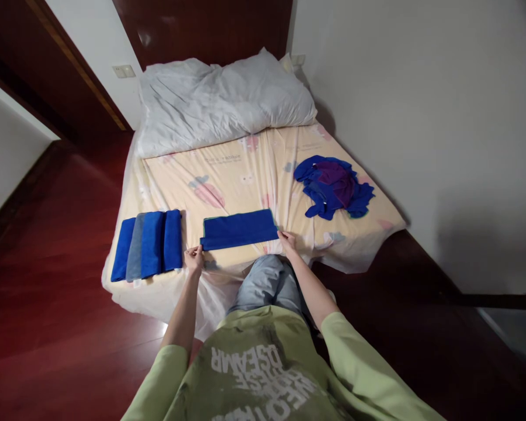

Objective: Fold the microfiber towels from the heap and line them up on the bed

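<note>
While the blue cloth [240, 228] lies partly folded at the near edge of the bed [249, 169], the left hand [194, 258] pinches its left near corner and the right hand [287, 241] pinches its right edge, fingers closed on the fabric. Left of the cloth, folded cloths [151, 245], blue and gray-blue, sit side by side. To the right lies a loose blue-and-purple pile [333, 186]. A pale pillow [223, 102] spans the far end.
</note>
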